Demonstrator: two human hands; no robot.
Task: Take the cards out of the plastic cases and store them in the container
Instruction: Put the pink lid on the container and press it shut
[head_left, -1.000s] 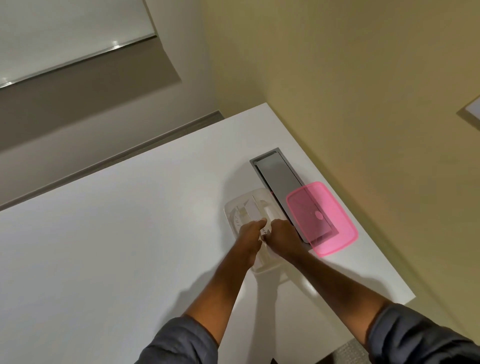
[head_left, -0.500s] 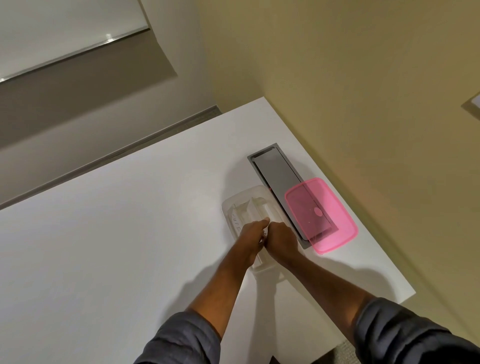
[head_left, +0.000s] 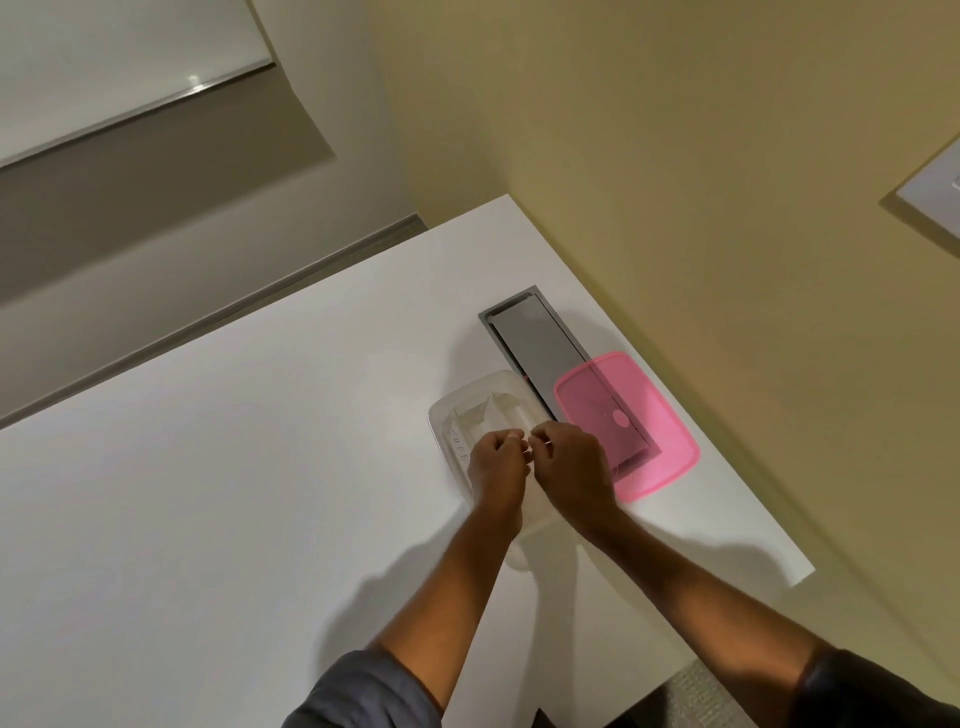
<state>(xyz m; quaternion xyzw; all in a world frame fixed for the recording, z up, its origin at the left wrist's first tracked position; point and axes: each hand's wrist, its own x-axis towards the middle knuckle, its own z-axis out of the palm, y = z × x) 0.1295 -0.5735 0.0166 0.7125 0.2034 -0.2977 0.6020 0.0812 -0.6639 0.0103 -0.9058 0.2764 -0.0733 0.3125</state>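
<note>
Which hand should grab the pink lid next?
Probably the right hand. The pink lid lies just beside it on the table, while the left hand is farther off, over the clear container.

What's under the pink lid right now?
The pink lid lies partly over the near end of the grey recessed panel, which shows through it, and partly on the white table. Nothing else shows beneath.

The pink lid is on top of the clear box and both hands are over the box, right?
Not quite. The head view shows the pink lid lying off the clear box, beside it on the table. Both hands, left and right, are over the box.
</note>
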